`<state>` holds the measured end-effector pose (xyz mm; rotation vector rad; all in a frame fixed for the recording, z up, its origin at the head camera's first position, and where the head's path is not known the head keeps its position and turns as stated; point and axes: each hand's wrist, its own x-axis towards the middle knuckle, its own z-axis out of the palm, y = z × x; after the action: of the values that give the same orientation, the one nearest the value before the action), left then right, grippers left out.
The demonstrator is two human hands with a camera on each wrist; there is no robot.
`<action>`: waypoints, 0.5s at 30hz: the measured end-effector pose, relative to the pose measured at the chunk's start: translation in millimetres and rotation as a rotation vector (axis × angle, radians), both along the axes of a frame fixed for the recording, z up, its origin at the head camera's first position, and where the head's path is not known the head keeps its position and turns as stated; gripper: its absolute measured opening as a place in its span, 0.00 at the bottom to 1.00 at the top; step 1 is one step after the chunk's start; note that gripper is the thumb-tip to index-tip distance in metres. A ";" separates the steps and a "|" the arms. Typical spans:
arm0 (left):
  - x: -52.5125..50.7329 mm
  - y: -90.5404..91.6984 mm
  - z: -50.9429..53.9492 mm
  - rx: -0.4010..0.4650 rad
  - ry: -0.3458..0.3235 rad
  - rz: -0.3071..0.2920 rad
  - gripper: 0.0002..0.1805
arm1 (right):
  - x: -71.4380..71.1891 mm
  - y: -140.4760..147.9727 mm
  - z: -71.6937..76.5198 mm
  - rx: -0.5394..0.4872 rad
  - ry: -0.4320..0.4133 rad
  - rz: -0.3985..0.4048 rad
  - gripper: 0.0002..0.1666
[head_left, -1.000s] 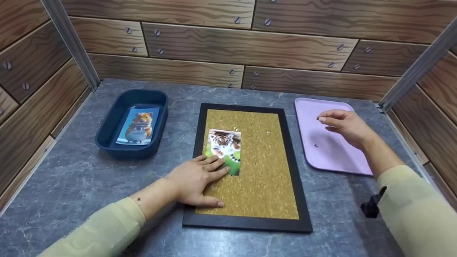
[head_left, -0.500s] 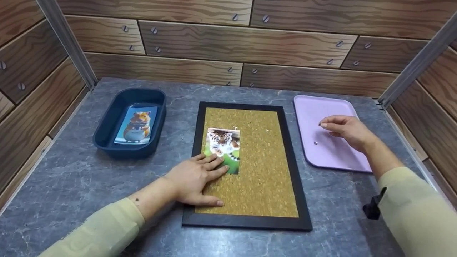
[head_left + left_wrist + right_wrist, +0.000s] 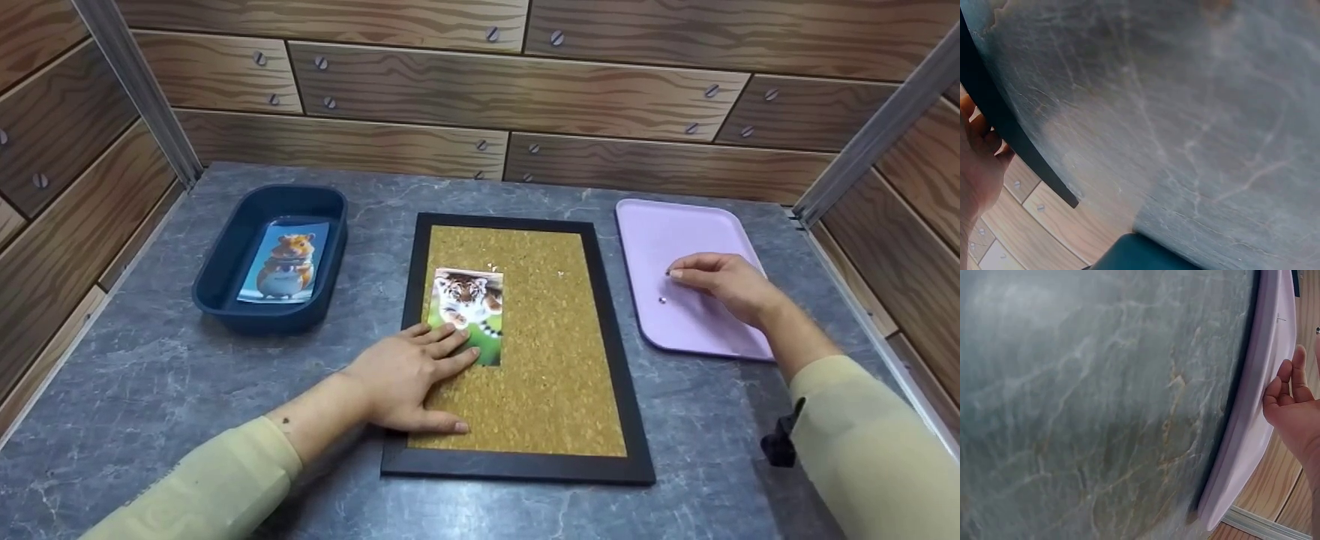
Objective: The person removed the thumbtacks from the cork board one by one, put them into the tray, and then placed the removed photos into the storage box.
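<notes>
My left hand (image 3: 405, 379) lies flat, fingers spread, over the lower left of a tiger picture (image 3: 469, 300) and the cork board (image 3: 555, 375). Its thumb rests on the cork below the picture. Above the pink tray (image 3: 652, 232), my right hand (image 3: 724, 285) pinches a small metal thumbtack (image 3: 668, 273) between thumb and forefinger. Another thumbtack (image 3: 662, 300) lies on the tray close by; the right wrist view shows its thin pin. That view cuts off the pinching fingertips at its edge.
A dark blue bin (image 3: 214, 304) at the left holds a hamster picture (image 3: 286, 264). The board has a raised black frame (image 3: 517, 466). Small shiny specks (image 3: 492, 267) dot the cork above the tiger picture. Wood-patterned walls (image 3: 405, 82) enclose the grey marbled table (image 3: 322, 420).
My right hand has come down a little and nearer to me over the tray, still pinching the thumbtack. The left hand stays in place. The head view has shifted slightly.
</notes>
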<state>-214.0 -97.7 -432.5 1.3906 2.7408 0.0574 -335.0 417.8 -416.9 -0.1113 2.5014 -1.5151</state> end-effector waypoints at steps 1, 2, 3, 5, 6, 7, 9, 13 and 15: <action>0.2 0.0 -0.1 0.000 0.001 0.001 0.56 | -0.1 -0.2 -1.7 0.019 0.001 0.000 0.10; 0.2 0.0 -0.3 0.000 0.002 0.000 0.56 | 0.0 -0.5 -3.4 0.034 0.001 0.001 0.12; 0.2 0.0 -0.4 0.000 0.003 0.001 0.56 | 0.0 -0.6 -5.1 0.041 0.001 0.001 0.14; 0.1 0.1 -0.5 -0.002 0.003 0.001 0.56 | -0.8 -0.4 -8.7 0.044 -0.001 -0.001 0.16; 0.1 0.0 -0.5 -0.002 0.002 0.001 0.56 | -1.0 -0.3 -10.1 0.037 -0.005 -0.003 0.16; 0.1 0.0 -0.3 -0.002 -0.001 0.002 0.56 | -1.5 -0.1 -11.4 0.031 -0.009 -0.001 0.17; 0.1 -0.2 -0.2 -0.002 -0.005 0.004 0.56 | -1.9 0.6 -13.4 0.028 -0.014 0.000 0.16; 0.3 -0.3 -0.4 -0.001 -0.010 0.005 0.56 | -1.1 0.6 -15.1 0.046 -0.022 -0.006 0.14; 0.3 -0.3 -0.5 0.002 -0.007 0.004 0.56 | -0.4 0.4 -14.9 0.062 -0.024 -0.017 0.13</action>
<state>-213.7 -98.1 -433.0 1.3819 2.7387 0.0646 -335.4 418.1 -431.8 -0.0619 2.5344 -1.4347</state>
